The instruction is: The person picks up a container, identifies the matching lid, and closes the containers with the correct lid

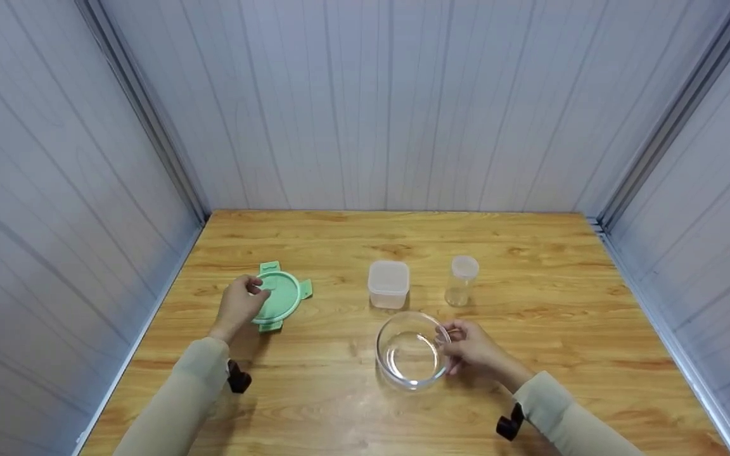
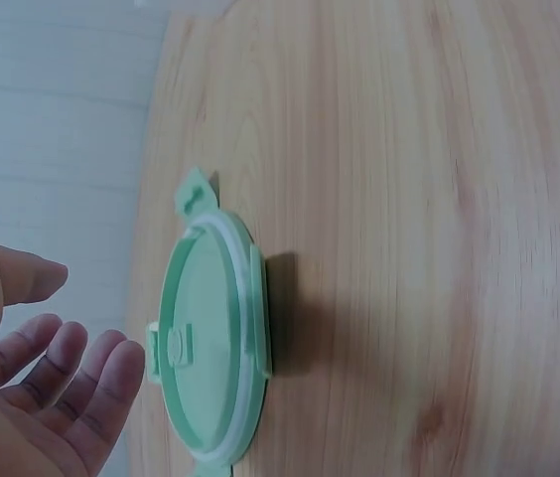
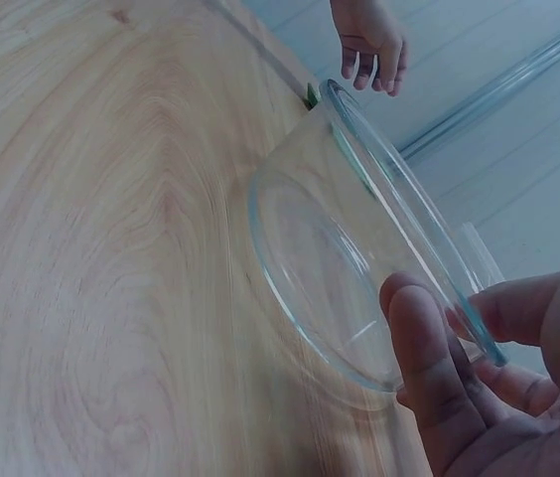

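1. Green lid (image 1: 286, 297), head view: flat on the bench (image 1: 327, 392), left side. Left hand (image 1: 241, 304) is nearer, over its left edge; most of the disc lies to that hand's right. Key relation, by my reading. Round, so no long axis; visible flaps (image 1: 305, 289) point away, right and toward the person.
2. Glass bowl (image 1: 410, 354), same view: right of the lid, closer to the person, mouth up, also round. Right hand (image 1: 471, 347) pinches its right rim. Lidded square tub (image 1: 388, 285) just beyond; lidded jar (image 1: 461, 282) beyond and to the right.
3. Left wrist view: left hand empty, fingers loosely bent, lid just beside the fingertips. No grip on it.
4. Right wrist view: right hand grasping the bowl at its rim. Mouth faces away from the wood; base touching or just above, cannot tell which. Left hand in background, holding nothing.
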{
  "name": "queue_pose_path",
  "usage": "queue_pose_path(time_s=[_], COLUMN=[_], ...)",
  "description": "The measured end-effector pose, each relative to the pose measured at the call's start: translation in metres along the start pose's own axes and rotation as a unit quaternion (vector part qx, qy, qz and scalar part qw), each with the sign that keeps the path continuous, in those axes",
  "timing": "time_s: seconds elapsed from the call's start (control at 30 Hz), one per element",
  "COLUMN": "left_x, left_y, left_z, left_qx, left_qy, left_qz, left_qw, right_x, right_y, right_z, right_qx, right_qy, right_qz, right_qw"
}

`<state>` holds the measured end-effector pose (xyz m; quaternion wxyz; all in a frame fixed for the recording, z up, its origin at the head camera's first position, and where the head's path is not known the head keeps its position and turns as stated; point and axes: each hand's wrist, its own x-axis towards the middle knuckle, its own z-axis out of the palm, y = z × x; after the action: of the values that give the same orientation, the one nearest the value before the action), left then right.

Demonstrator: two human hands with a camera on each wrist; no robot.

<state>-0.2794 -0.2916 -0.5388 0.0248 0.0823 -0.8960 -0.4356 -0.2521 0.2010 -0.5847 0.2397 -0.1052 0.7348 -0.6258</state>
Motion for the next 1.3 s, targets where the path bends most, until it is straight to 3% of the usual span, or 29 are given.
queue_pose_path(time_s=[0.27,0.5,0.7,0.87,1.3], left_x=[0.0,-0.001,0.001,0.003,0.005], left_y=[-0.01,-0.018,-0.03,-0.042,-0.064], left_z=[-0.016,-0.027,-0.034,-0.038,-0.041], left_qx=[0.009,0.013,0.023,0.019,0.004], left_qy=[0.01,-0.01,-0.029,-0.047,-0.055], left_qz=[-0.01,-0.019,0.003,0.019,-0.009], left_qw=[0.9999,0.9997,0.9993,0.9985,0.9985], right_x=[0.0,0.0,0.0,0.001,0.0], right_y=[0.0,0.0,0.0,0.0,0.0], right_z=[0.0,0.0,0.001,0.001,0.002], right_qx=[-0.005,0.001,0.001,-0.001,0.006], right_qy=[-0.001,0.006,0.004,0.005,0.005], right_qz=[-0.001,-0.002,-0.008,-0.008,0.003], right_qw=[1.0,1.0,1.0,1.0,1.0])
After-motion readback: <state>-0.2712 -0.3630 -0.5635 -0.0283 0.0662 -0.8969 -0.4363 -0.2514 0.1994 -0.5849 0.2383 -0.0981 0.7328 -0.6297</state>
